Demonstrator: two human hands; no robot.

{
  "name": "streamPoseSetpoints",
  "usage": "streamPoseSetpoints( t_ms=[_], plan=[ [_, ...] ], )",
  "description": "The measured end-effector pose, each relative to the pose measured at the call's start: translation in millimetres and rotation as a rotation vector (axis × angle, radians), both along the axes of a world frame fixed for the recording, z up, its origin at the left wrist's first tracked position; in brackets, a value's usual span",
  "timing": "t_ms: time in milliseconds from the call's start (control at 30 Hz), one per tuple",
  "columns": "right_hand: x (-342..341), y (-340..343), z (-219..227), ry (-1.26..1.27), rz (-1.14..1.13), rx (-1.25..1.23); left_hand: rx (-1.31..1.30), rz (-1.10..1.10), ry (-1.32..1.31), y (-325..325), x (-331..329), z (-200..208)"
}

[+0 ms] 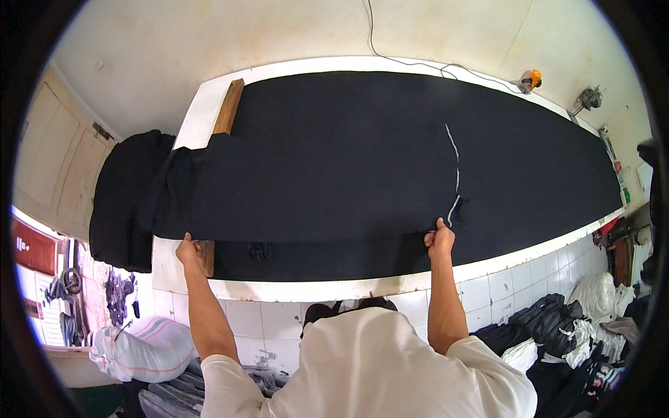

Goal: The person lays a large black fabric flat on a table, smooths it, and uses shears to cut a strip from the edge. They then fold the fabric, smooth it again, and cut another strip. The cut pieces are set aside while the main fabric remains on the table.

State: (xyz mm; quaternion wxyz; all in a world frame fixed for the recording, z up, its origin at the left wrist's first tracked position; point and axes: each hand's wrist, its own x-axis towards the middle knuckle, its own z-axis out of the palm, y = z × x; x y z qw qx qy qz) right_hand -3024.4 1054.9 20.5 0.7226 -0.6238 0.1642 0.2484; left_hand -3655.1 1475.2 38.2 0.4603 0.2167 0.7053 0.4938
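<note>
The shirt (pixel 362 362) nearest me, I watch left hand (pixel 187 249) and right hand (pixel 440 240) pinch the near edge of the cloth (pixel 334 174) on the table (pixel 327 290), apparently layering it, the next move calling for alignment with the lower layer (pixel 320 262).

No text, label or number can be read. On the black cloth (pixel 334 160), a small looped shape (pixel 260 251) shows at the near left; whether it is writing cannot be told. A pale broken line (pixel 457 164) right of the middle forms no letters. On the wall at the far right, a whitish sheet (pixel 644 173) is too small to read.
</note>
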Motion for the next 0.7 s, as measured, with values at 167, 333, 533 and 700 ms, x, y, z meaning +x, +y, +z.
streamPoseSetpoints(
  t_ms=[167, 333, 533, 700],
  plan=[
    [15.0, -23.9, -10.0, -0.05, 0.064, -0.003, -0.02, -0.063, 0.059, -14.2, -7.5, -12.0],
    [11.4, -34.5, -20.6, -0.161, 0.049, -0.089, 0.004, -0.076, 0.141, -15.8, -12.6, -19.8],
    [-0.2, -35.9, -24.6, -0.223, 0.05, -0.187, 0.053, -0.11, 0.123, -21.7, -14.3, -19.3],
    [-2.6, -38.3, -27.8, -0.189, 0.003, -0.265, 0.036, -0.067, 0.061, -22.3, -15.7, -13.3]
  ],
)
